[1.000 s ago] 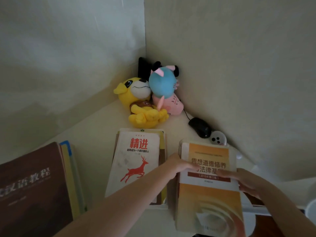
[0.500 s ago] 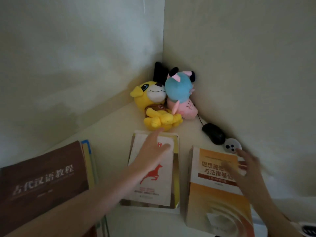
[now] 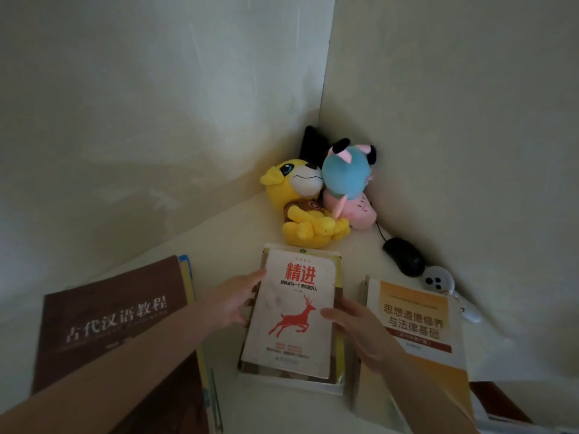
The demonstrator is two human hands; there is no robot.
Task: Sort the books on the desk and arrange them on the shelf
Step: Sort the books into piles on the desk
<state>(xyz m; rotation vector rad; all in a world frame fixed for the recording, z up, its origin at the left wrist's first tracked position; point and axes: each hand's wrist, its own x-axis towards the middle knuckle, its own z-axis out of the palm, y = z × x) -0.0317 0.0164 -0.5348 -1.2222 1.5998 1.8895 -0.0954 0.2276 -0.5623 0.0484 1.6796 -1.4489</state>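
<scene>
The white deer book (image 3: 291,311) is gripped at both long edges, atop a stack (image 3: 337,272) of books. The left hand (image 3: 233,303) is curled round its left edge, thumb laid on the cover; the right hand (image 3: 360,328) is clamped on the right edge, its fingers partly hidden. A brown book (image 3: 109,321) is seen outside the left fingers, an orange book (image 3: 419,327) outside the right. Beyond the fingertips, a yellow plush toy (image 3: 302,195), a blue plush toy (image 3: 346,177) and a black mouse (image 3: 404,256) are found.
</scene>
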